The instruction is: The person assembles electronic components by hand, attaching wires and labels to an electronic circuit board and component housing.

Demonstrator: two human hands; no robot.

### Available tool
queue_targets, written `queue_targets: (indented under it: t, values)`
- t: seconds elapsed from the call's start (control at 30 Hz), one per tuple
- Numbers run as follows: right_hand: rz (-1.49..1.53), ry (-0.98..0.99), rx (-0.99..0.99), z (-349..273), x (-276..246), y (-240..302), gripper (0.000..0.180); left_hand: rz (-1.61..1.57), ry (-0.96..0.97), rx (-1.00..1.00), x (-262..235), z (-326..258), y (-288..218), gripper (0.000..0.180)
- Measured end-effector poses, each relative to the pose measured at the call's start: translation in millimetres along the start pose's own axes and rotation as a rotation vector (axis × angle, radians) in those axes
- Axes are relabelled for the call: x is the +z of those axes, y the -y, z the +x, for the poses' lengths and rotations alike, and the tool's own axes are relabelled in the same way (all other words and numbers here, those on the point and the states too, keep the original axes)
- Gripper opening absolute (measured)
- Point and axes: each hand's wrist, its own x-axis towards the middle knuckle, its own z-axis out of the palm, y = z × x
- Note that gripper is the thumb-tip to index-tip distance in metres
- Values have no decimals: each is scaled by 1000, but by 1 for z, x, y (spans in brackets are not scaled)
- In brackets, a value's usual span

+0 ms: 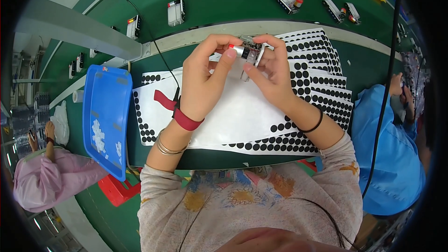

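Above the white sheets, both hands hold a small clear-cased electronic device (252,55) with dark parts inside. A silver cylinder with a red end (238,51) sits at its left side. My left hand (205,72), thumb on the cylinder and index finger reaching toward the device's top, is closed on the device. On the other side my right hand (275,72) grips it between thumb and fingers. Some of the device is hidden behind the fingers. Under my hands lie overlapping white sheets of round black stickers (219,116). A red wrist strap (187,120) with a cord circles my left wrist.
A blue tray (108,105) with small white pieces stands at the left. Beyond a pale rail, similar devices (176,12) lie on a green surface (224,4). A grey metal post (84,25) crosses the upper left. Co-workers sit on either side, one in pink, one in blue (387,154).
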Motion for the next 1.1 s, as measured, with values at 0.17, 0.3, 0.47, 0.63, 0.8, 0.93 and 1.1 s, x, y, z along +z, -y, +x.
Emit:
queue_targets:
  t: [0.17,0.3,0.47,0.63,0.8,0.93,1.1]
  values:
    - [-32,-11,11,1,3,1,56,-25,-32,-73,-6,3,7,17]
    - [-81,-43,-20,3,2,-9,48,-143,-36,-108,-2,5,15,18]
    - [-89,-75,-24,1,3,-11,44,-233,-110,-87,10,2,25,17]
    - [-88,-95,-38,0,3,-11,45,-115,-106,28,13,2,32,22]
    - [-172,-31,-136,0,-1,-3,39,-142,-133,41,21,-1,24,29]
    - [-111,-60,-122,0,-6,-7,33,-238,98,64,18,2,26,28]
    - [-155,-3,-177,1,-8,-1,26,-204,26,117,24,-8,22,26]
